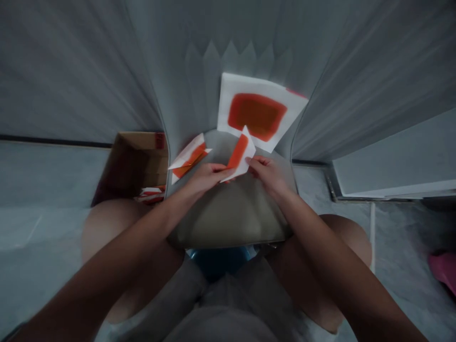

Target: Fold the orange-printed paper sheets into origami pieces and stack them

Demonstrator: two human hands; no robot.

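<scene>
Between my hands is a folded piece of white paper with an orange-red patch, held tilted above the seat of a grey plastic chair. My left hand is closed on its lower left edge, the thumb lying along the paper. At the right edge, my right hand pinches the paper between thumb and fingers. Just beyond lies a flat stack of white sheets with a large orange-red square, leaning toward the chair back. Left of my left hand rests another folded red-and-white paper.
A cardboard box stands on the floor at the left, with folded red-and-white papers inside. Something blue shows under the chair. Grey curtain-like walls flank the chair back. A pink object lies at the far right.
</scene>
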